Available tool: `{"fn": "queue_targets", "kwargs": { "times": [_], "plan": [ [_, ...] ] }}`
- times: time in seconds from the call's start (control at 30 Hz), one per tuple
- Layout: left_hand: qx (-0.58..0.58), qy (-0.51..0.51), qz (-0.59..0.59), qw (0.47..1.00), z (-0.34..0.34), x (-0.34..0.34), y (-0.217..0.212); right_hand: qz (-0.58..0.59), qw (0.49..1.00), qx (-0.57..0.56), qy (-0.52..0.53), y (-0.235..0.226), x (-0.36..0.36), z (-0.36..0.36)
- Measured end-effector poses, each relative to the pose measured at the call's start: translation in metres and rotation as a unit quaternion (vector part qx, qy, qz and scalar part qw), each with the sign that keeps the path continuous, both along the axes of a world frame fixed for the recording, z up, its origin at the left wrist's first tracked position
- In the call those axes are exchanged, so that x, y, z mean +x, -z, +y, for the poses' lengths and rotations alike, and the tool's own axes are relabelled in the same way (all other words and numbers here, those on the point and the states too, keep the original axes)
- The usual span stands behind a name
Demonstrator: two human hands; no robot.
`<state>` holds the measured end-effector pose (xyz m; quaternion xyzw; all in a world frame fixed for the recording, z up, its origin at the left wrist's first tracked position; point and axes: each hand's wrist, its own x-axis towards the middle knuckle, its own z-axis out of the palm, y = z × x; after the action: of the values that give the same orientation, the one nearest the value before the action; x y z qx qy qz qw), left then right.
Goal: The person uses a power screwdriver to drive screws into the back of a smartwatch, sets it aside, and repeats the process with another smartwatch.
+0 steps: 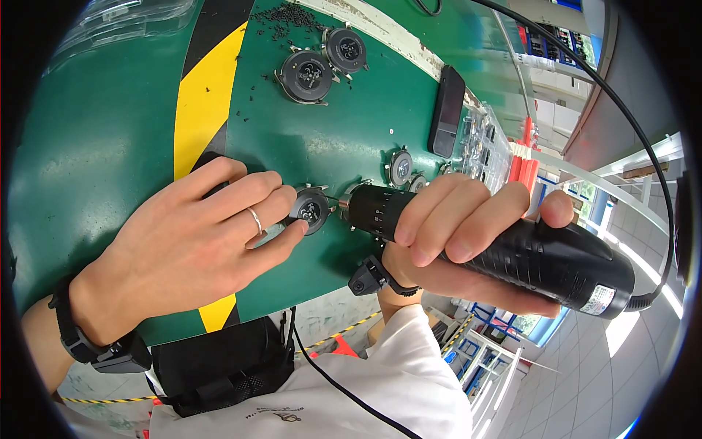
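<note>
My right hand (475, 241) is wrapped round a black electric screwdriver (541, 267), held slanting with its tip to the left. The thin bit reaches the edge of a round dark watch case (310, 211) lying back side up on the green table. My left hand (197, 234) grips this watch case at its left side with thumb and fingertips. Something dark shows partly behind the left fingers; I cannot make out what it is. Just beyond the screwdriver's nose lie more watch cases (400, 167), some partly hidden by my right hand.
Two watch cases (306, 76) lie at the far side beside a heap of tiny black screws (289, 18). A black phone (447, 111) rests near the table's edge. Clear plastic trays (486, 146) stand beyond it. The screwdriver's cable (643, 139) arcs up on the right. Yellow-black tape (208, 102) crosses the table.
</note>
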<state>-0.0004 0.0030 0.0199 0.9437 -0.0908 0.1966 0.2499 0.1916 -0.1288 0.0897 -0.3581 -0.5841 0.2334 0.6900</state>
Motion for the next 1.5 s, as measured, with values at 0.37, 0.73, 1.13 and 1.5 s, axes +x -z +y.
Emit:
{"fn": "queue_targets", "kwargs": {
  "times": [0.37, 0.73, 1.13, 1.5],
  "plan": [
    [-0.007, -0.001, 0.003, 1.0, -0.0011, 0.0016, -0.0013, 0.008, 0.999, 0.019, 0.042, 0.0053, -0.0008, 0.0034],
    [-0.011, -0.007, -0.009, 1.0, -0.002, 0.0003, -0.0009, -0.009, 1.0, -0.003, 0.025, 0.0, -0.0021, 0.0026],
    [-0.011, -0.002, -0.009, 1.0, -0.002, 0.0016, 0.0007, 0.002, 1.0, -0.013, 0.021, -0.003, -0.0037, -0.0034],
    [-0.019, -0.011, -0.005, 1.0, -0.0028, 0.0013, 0.0009, -0.014, 1.0, -0.012, 0.013, -0.0007, 0.0009, -0.0019]
  ]
}}
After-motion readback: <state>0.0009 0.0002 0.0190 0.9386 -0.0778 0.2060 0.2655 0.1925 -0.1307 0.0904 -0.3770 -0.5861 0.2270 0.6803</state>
